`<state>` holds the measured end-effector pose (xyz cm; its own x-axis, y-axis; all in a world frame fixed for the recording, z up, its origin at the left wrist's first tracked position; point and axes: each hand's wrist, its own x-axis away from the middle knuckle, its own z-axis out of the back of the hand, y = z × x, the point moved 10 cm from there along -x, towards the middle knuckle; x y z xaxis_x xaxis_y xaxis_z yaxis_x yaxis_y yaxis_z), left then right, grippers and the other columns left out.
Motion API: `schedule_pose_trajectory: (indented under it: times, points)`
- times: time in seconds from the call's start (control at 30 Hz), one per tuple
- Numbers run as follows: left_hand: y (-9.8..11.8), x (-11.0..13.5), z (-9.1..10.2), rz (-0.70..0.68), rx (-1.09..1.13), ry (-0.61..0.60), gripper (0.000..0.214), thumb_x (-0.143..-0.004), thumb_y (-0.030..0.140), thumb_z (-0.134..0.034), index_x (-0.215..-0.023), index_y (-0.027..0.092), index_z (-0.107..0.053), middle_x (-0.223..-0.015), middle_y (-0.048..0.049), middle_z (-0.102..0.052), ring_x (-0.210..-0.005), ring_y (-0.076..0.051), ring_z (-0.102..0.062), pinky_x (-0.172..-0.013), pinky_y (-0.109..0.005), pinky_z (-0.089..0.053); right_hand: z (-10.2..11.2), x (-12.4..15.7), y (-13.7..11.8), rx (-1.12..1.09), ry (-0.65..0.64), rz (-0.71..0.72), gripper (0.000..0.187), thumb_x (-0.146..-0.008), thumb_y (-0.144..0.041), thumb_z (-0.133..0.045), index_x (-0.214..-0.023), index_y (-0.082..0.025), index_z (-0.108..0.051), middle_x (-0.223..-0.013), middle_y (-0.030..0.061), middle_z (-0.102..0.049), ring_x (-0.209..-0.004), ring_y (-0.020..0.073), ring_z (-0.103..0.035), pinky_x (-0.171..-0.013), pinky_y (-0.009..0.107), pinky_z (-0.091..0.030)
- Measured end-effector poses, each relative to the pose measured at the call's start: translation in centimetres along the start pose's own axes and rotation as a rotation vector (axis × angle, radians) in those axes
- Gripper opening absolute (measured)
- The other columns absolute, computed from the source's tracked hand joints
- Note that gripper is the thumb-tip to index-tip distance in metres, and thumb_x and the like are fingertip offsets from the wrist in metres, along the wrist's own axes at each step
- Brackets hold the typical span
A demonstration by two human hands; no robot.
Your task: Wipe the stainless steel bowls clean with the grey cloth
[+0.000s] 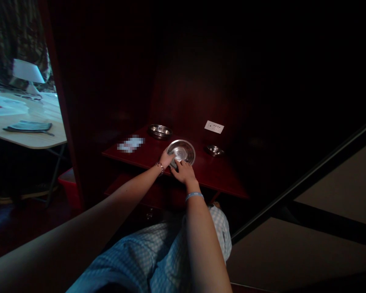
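A round steel plate (183, 149) lies tilted on a dark red wooden shelf (225, 179). My left hand (166, 158), with a bead bracelet at the wrist, grips the plate's near left rim. My right hand (183, 171), a pale band on its wrist, is closed at the plate's near edge, fingers pressed on a small grey thing I cannot make out. Both arms reach forward over my checked clothing.
A steel bowl (160, 131) sits at the shelf's back left and a smaller steel bowl (214, 150) to the right. A blurred card (131, 144) lies on the left, a white wall socket (214, 127) behind. A pale table (30, 134) stands far left, a red bin (69, 185) below it.
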<state>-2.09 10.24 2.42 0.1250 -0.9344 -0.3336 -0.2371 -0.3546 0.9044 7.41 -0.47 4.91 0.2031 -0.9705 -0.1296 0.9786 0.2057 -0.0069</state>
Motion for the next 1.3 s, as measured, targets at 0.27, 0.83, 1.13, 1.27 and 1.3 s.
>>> schedule_pose_trajectory:
  times: [0.27, 0.83, 1.13, 1.27, 1.3]
  points:
    - [0.1, 0.2, 0.2, 0.009, 0.021, 0.039, 0.040, -0.062, 0.008, -0.065, -0.102, 0.012, -0.067, -0.097, -0.0087, -0.073, -0.099, -0.023, -0.066, -0.100, -0.042, -0.049, -0.2, -0.4, 0.3, -0.060, -0.026, -0.059, 0.062, -0.093, -0.051, -0.049, -0.147, -0.021, -0.043, -0.144, 0.0156, -0.047, -0.133, 0.0280, -0.044, -0.113, 0.039, -0.027]
    - [0.4, 0.4, 0.7, 0.026, -0.008, 0.093, 0.034, -0.060, 0.001, -0.056, -0.089, 0.013, -0.068, -0.085, -0.0056, -0.071, -0.088, -0.022, -0.067, -0.096, -0.040, -0.051, -0.1, -0.1, 0.0, 0.020, 0.021, 0.010, 0.046, -0.104, -0.039, -0.027, -0.143, -0.026, -0.049, -0.139, 0.0124, -0.053, -0.127, 0.0251, -0.049, -0.108, 0.039, -0.032]
    - [0.3, 0.4, 0.7, 0.041, -0.008, 0.105, 0.031, -0.063, 0.001, -0.056, -0.090, 0.011, -0.068, -0.090, -0.0087, -0.072, -0.090, -0.023, -0.067, -0.097, -0.041, -0.050, 0.7, -0.3, 0.0, 0.053, 0.066, 0.066, 0.043, -0.102, -0.035, -0.034, -0.138, -0.024, -0.055, -0.129, 0.0136, -0.061, -0.115, 0.0253, -0.059, -0.098, 0.036, -0.042]
    - [0.4, 0.3, 0.7, 0.035, -0.002, 0.106, 0.031, -0.062, 0.000, -0.056, -0.087, 0.013, -0.067, -0.087, -0.0068, -0.072, -0.090, -0.022, -0.067, -0.097, -0.038, -0.050, 1.1, -0.3, -0.4, 0.047, 0.119, 0.121, 0.041, -0.101, -0.031, -0.036, -0.130, -0.018, -0.062, -0.123, 0.0139, -0.066, -0.114, 0.0257, -0.059, -0.106, 0.039, -0.038]
    - [0.3, 0.3, 0.7, 0.034, 0.000, 0.109, 0.031, -0.062, 0.000, -0.056, -0.088, 0.013, -0.067, -0.087, -0.0063, -0.072, -0.089, -0.021, -0.067, -0.096, -0.038, -0.051, 1.1, -0.4, -0.7, 0.034, 0.134, 0.143, 0.041, -0.101, -0.030, -0.037, -0.129, -0.016, -0.062, -0.125, 0.0145, -0.065, -0.118, 0.0261, -0.058, -0.109, 0.039, -0.036]
